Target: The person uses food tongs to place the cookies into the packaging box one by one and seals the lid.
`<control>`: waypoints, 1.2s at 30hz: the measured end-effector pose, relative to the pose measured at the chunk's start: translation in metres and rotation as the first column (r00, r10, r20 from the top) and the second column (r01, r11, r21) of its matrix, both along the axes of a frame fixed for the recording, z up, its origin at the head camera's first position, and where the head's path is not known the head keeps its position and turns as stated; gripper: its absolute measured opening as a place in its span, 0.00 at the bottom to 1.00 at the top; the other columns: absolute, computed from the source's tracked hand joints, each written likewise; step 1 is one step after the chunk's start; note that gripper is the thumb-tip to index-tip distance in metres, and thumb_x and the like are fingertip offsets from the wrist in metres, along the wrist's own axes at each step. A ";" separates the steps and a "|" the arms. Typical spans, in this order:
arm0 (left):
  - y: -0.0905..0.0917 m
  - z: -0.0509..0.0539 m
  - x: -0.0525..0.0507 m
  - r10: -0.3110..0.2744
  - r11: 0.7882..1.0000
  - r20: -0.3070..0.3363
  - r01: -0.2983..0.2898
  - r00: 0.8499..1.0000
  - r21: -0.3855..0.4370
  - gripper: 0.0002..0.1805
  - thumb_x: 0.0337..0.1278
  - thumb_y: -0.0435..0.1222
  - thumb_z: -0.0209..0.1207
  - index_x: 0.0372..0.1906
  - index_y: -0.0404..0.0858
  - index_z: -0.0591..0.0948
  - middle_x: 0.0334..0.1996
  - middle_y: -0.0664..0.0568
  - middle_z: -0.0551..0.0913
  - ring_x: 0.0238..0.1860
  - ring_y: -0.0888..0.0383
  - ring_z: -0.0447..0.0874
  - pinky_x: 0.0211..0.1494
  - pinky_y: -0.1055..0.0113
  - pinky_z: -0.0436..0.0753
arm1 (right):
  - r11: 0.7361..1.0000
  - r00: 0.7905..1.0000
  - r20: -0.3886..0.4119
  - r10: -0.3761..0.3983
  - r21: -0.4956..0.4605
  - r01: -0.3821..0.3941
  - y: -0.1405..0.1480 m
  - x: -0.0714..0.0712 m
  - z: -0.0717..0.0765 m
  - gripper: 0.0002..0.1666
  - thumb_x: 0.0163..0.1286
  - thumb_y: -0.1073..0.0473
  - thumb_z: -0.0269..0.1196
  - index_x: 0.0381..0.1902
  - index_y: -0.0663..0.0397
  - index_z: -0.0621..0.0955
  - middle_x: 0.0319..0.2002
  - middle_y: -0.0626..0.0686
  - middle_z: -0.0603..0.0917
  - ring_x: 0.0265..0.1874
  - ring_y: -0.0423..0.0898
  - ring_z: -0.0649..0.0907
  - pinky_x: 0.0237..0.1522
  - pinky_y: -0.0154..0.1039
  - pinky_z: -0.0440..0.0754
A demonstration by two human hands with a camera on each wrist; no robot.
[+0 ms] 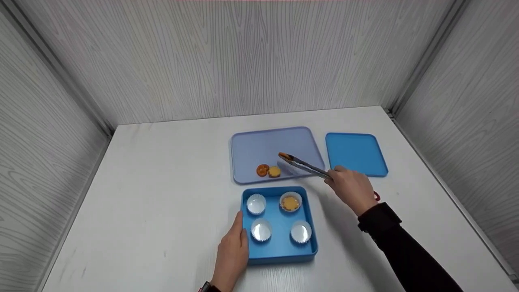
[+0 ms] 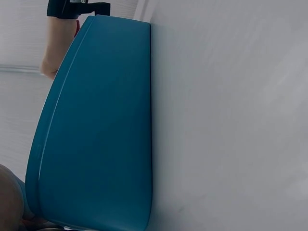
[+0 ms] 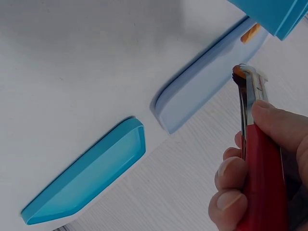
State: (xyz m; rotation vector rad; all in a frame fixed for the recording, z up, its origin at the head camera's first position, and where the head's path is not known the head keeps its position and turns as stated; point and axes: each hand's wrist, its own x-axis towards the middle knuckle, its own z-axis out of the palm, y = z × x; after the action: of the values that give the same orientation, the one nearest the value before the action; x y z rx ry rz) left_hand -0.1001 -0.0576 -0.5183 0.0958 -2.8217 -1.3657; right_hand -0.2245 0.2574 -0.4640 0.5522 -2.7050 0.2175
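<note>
My right hand grips a pair of red-handled metal tongs. An orange-brown piece shows at their tips, above the lavender tray; its kind is unclear. On that tray a round brown-orange cookie-like piece touches a yellow one. My left hand rests along the left side of a blue box, its fingers fairly straight against the wall. Inside the box, a back right paper cup holds a yellow cookie-like piece. Three other white paper cups there look bare.
A smaller flat blue tray lies right of the lavender tray, beyond my right hand. The white table is bounded by grey wood-grain panels at the back and both sides.
</note>
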 end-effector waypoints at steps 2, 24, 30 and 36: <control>0.000 -0.001 -0.001 0.002 1.000 0.006 -0.002 1.000 -0.001 0.28 0.78 0.32 0.48 0.77 0.31 0.64 0.73 0.39 0.71 0.72 0.44 0.70 0.71 0.47 0.74 | 1.000 1.000 -0.028 0.014 0.002 -0.014 0.001 0.004 0.001 0.09 0.63 0.59 0.74 0.33 0.58 0.86 0.22 0.50 0.74 0.17 0.49 0.77 0.17 0.43 0.75; 0.001 0.001 -0.002 0.005 1.000 0.037 -0.005 0.999 -0.014 0.28 0.78 0.32 0.49 0.77 0.31 0.64 0.72 0.38 0.71 0.72 0.43 0.71 0.70 0.47 0.74 | 0.926 0.905 -0.196 0.377 0.090 -0.366 0.002 0.063 0.019 0.16 0.56 0.59 0.79 0.41 0.52 0.87 0.26 0.45 0.78 0.18 0.36 0.77 0.18 0.29 0.77; 0.001 0.000 -0.002 0.006 1.000 0.037 -0.006 0.999 -0.008 0.28 0.78 0.33 0.48 0.77 0.31 0.63 0.73 0.39 0.70 0.72 0.44 0.70 0.71 0.47 0.74 | 0.916 0.909 -0.137 0.393 0.138 -0.375 -0.002 0.067 0.020 0.14 0.58 0.57 0.78 0.41 0.52 0.87 0.25 0.45 0.78 0.19 0.36 0.77 0.19 0.28 0.77; 0.000 -0.002 -0.001 0.001 1.000 -0.022 -0.002 1.000 -0.024 0.28 0.77 0.31 0.49 0.76 0.29 0.64 0.72 0.38 0.71 0.71 0.43 0.72 0.70 0.47 0.74 | 0.909 0.912 -0.097 0.398 0.180 -0.377 -0.012 0.063 0.018 0.14 0.58 0.56 0.78 0.40 0.52 0.87 0.26 0.46 0.79 0.20 0.39 0.80 0.19 0.31 0.79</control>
State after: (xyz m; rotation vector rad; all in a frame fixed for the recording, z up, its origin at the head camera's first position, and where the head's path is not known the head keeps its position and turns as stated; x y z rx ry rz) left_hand -0.1010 -0.0572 -0.5203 0.0824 -2.8188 -1.3235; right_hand -0.1613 0.2457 -0.4464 1.1143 -2.4727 0.0643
